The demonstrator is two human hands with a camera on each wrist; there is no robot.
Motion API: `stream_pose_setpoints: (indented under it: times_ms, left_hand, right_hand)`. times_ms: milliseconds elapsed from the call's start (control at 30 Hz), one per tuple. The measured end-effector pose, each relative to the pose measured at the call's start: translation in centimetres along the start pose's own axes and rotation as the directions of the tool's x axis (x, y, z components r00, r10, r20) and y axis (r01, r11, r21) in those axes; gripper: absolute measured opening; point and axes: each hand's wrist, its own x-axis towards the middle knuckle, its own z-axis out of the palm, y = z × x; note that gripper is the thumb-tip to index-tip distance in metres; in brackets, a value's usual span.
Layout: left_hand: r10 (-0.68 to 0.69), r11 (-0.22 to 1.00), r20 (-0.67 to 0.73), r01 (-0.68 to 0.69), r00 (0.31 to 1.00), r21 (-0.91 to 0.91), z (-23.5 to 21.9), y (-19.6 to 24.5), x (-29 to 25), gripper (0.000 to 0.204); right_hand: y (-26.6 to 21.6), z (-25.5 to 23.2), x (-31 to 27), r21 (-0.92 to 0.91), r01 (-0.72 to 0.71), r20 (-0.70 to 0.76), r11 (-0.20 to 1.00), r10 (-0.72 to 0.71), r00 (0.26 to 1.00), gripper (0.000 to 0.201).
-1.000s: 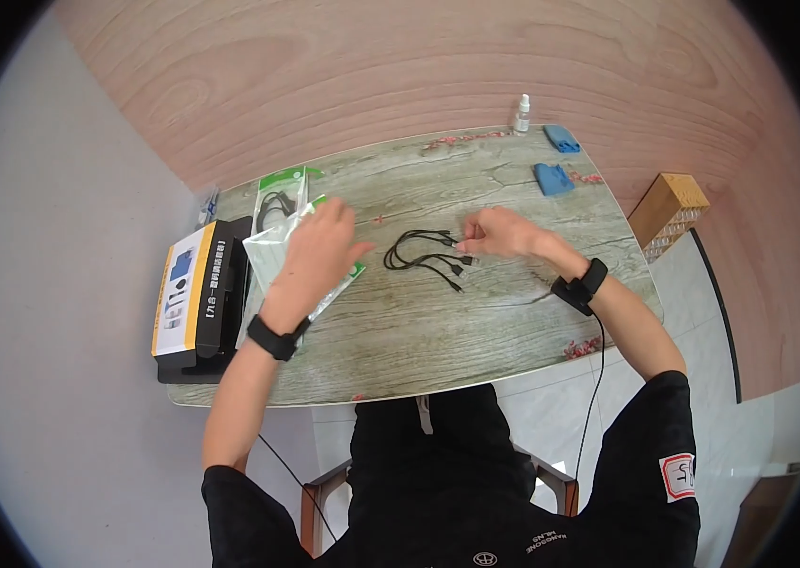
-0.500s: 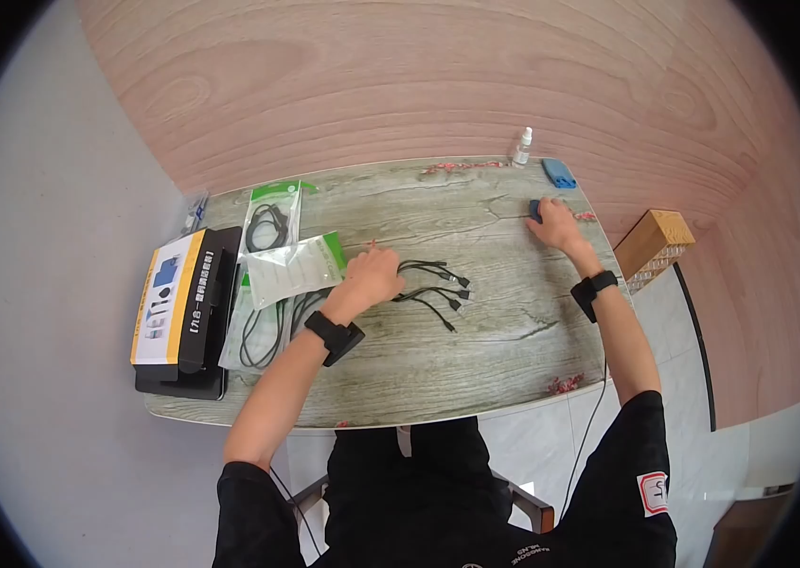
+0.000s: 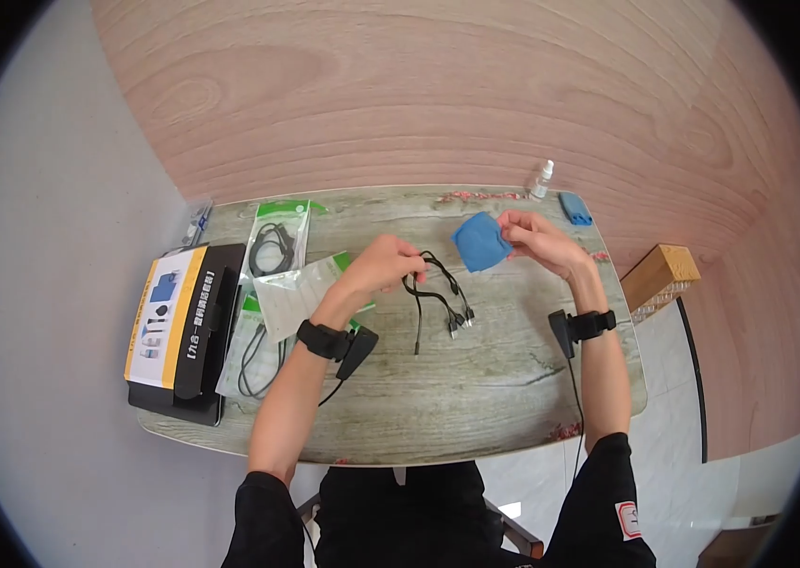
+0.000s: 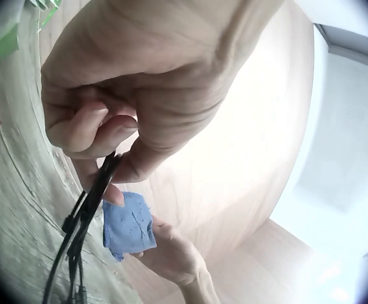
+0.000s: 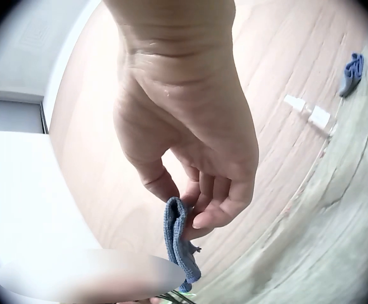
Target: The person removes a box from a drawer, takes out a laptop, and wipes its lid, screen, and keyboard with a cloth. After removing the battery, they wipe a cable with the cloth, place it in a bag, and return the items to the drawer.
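Observation:
My left hand (image 3: 383,265) pinches a doubled bunch of black charging cables (image 3: 433,295) near its bend, between thumb and fingers. The cable ends hang toward the table, with several plugs (image 3: 462,322) showing. In the left wrist view the cables (image 4: 85,221) run down from the fingertips. To the right, my right hand (image 3: 547,244) holds a small blue cloth (image 3: 480,242) by its edge, raised over the table beside the cables. The right wrist view shows this cloth (image 5: 176,244) edge-on and folded, pinched between thumb and fingers.
Clear plastic bags with green headers (image 3: 277,210), some holding black cables, lie at the left next to a black box with a white and yellow sleeve (image 3: 168,317). At the back right stand a small white-capped bottle (image 3: 542,180) and another blue cloth (image 3: 575,208).
My right hand reached to the blue cloth on the right, picked it up and brought it back toward the middle. My left hand moved from the bags to the cables and lifted their bend.

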Motion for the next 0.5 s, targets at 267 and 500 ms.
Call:
stream_pose_setpoints:
  times_ms: [267, 500]
  left_hand:
    - [0.000, 0.988, 0.021, 0.003, 1.000, -0.152, -1.0, 2.1, -0.7, 0.029]
    - [0.150, 0.987, -0.011, -0.149, 0.989, 0.062, -1.2, 1.7, 0.3, 0.028]
  right_hand:
    - [-2.2, 5.0, 3.3, -0.220, 0.118, -0.105, 0.968, -0.144, 0.984, 0.014]
    - [-4.0, 7.9, 2.9, 0.080, 0.129, 0.031, 0.988, -0.132, 0.991, 0.022]
